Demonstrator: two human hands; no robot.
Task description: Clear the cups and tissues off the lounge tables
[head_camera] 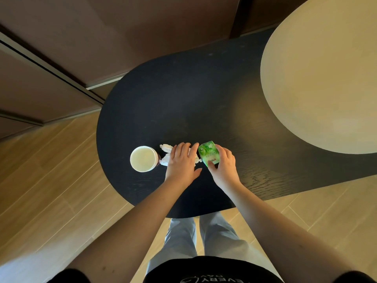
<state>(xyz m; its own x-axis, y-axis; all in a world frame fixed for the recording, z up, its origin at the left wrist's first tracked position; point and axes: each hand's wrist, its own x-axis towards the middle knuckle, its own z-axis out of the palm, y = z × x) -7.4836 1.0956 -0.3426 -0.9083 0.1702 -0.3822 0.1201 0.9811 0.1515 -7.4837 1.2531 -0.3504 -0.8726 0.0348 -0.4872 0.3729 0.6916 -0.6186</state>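
- Tissues (165, 153): white, crumpled, on the dark table (183, 103) beside the cup (143, 158).
- Cup: white, upright.
- Left hand (182, 162) lies flat on the tissues, fingers straight.
- Right hand (223, 164) grips a green pack (208, 153).

- Your counter (183, 94) is matt black with a faint wood grain.
- The round top (326, 68) beside it is plain cream-beige.
- The cup (144, 158) you see is pale cream inside, with a dark brown wall.
- The crumpled tissues (166, 149) are white.
- The small pack (208, 153) is bright green with a lighter leafy print and a red mark.
- The floor (51, 190) is light tan wood planks.
- Your trousers (183, 237) are pale grey-blue.
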